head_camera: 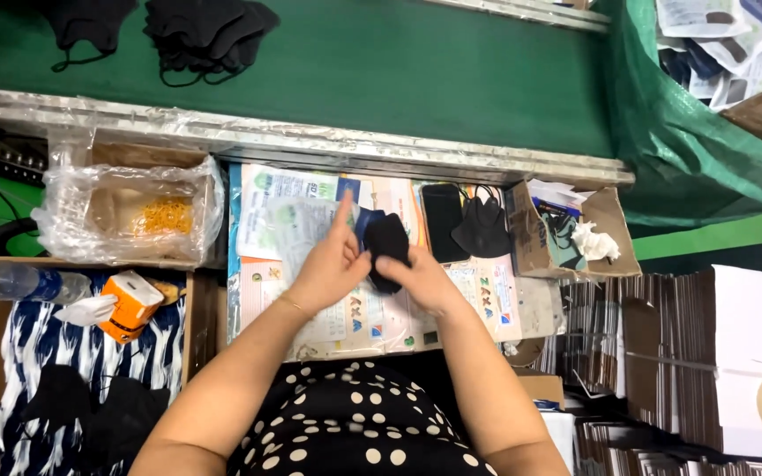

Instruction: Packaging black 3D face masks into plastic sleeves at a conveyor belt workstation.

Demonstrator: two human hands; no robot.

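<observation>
Both-hand grip, left hand [332, 264], right hand [421, 280], folded black mask [387, 240], soft, matte.

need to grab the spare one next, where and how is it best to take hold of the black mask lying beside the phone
Judging by how it lies, take the black mask by its folded body, coming from the near, open side. Its ear loops point up toward the metal rail, the phone is close on its left and the cardboard box on its right, so those sides look crowded.
</observation>
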